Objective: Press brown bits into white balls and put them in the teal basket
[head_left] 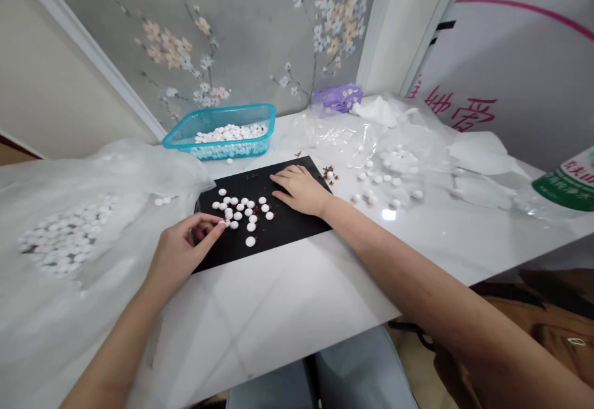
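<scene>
The left hand (pixel 183 251) pinches one white round tablet (pixel 224 224) between thumb and fingertip over a black sheet (pixel 288 223), where more tablets lie scattered with gaps between them, apparently so that each shows up against the dark surface; the right hand (pixel 301 189) lies open and palm down on the sheet, seemingly steadying it, near crumbs of brown debris (pixel 329 174). The sheet sits on a white table (pixel 278 310); a teal plastic tray (pixel 241 107) holding tablets stands beyond it, and a milky plastic bag (pixel 153 174) and crumpled clear plastic (pixel 338 137) with more tablets lie to either side, all within reach.
</scene>
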`<state>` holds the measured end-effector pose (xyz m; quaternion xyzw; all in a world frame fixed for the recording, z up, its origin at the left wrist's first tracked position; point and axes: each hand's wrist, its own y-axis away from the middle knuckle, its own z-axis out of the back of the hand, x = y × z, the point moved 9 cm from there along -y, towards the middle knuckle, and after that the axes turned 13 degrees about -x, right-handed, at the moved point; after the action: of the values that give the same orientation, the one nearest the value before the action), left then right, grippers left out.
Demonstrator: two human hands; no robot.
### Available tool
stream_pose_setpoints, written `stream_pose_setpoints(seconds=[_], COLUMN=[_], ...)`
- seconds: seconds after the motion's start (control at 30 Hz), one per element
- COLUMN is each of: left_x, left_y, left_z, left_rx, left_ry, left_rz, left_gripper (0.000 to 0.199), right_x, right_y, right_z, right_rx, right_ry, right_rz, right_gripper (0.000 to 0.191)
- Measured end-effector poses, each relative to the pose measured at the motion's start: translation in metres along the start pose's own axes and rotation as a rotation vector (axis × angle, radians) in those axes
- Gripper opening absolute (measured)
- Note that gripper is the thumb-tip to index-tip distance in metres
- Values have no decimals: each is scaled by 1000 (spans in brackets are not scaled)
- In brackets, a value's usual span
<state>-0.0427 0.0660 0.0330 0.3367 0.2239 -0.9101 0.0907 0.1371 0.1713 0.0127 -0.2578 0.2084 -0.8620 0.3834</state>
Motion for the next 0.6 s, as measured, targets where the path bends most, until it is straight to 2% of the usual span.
stream_pose_setpoints(seconds=[0.13,0.37,0.47,0.6], left_x=[-2,-3,1,10], left_y=[1,2,-4,-16], left_z=[-1,-3,11,38], left_rx=[2,22,-50,-213], left_ry=[-21,-6,-42,-202], left_rz=[-34,-24,-16,-72], left_gripper=[22,29,32,29], right_x=[-5,-7,-4,3], right_y=[-1,-1,-1,0], right_z=[8,16,20,23], right_rx=[-70,-160,-186,-192], right_ry=[-50,-146,-117,-77], right_rz=[-51,-94,-96,-83], right_gripper=[27,18,16,14])
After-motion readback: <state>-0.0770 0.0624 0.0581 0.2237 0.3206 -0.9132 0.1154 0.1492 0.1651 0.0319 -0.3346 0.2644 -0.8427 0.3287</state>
